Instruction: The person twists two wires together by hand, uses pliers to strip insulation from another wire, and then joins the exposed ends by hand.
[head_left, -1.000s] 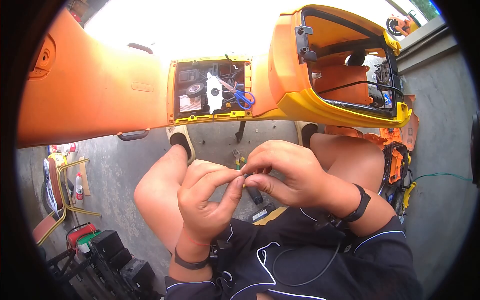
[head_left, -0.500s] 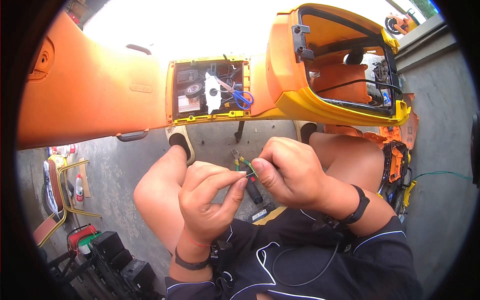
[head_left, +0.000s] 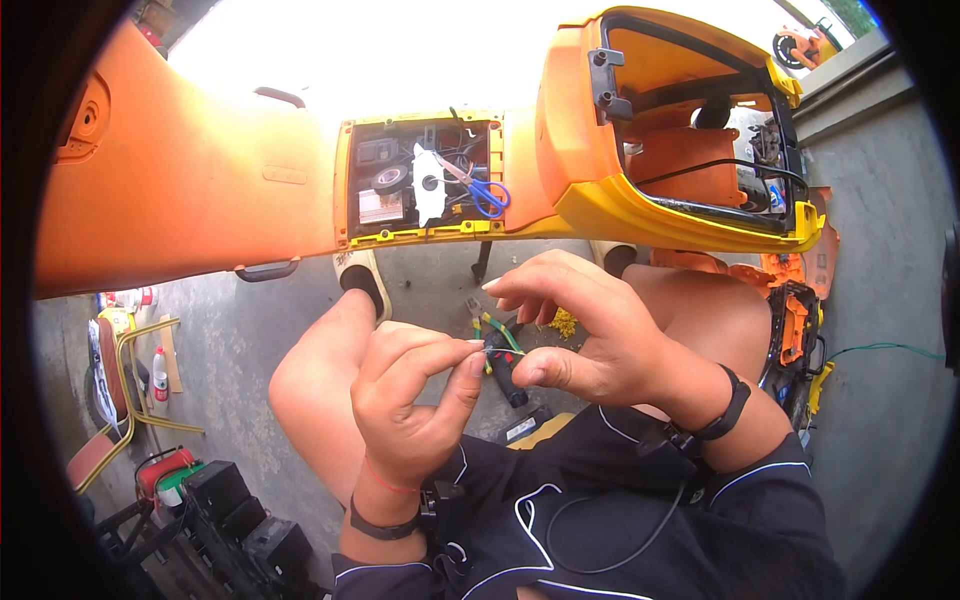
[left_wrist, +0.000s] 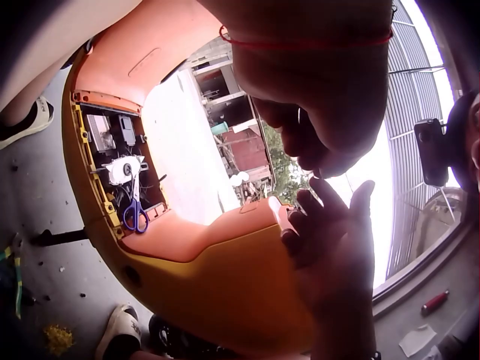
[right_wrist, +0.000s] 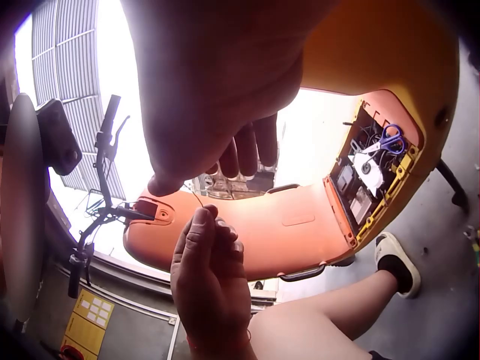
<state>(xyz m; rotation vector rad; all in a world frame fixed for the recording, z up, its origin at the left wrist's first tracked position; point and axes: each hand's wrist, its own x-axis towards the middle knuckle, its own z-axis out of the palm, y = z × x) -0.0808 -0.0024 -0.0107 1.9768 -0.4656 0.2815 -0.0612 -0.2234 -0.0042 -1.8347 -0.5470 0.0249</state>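
Note:
In the head view, the left hand (head_left: 415,390) pinches a short, thin wire (head_left: 503,351) between thumb and index finger. The wire's free end points toward the right hand (head_left: 595,340), whose thumb and fingers are spread apart with nothing between them. From the right wrist view, the same wire (right_wrist: 197,199) sticks up as a fine strand above the left fingertips. Beyond the hands, pliers (head_left: 500,330) with green and yellow handles lie on the floor. Blue-handled scissors (head_left: 488,198) rest beside a white torn piece (head_left: 429,190) over the scooter's open compartment.
An orange and yellow scooter body (head_left: 190,180) stretches across in front of the knees. A tape roll (head_left: 390,180) sits in its compartment. Yellow crumbs (head_left: 563,322) lie on the floor. Loose orange panels (head_left: 790,270) stand at right, black blocks (head_left: 225,500) at lower left.
The right hand's fingers have come off the wire and spread, the hand shifting slightly right. The left hand stays in place, still pinching the wire.

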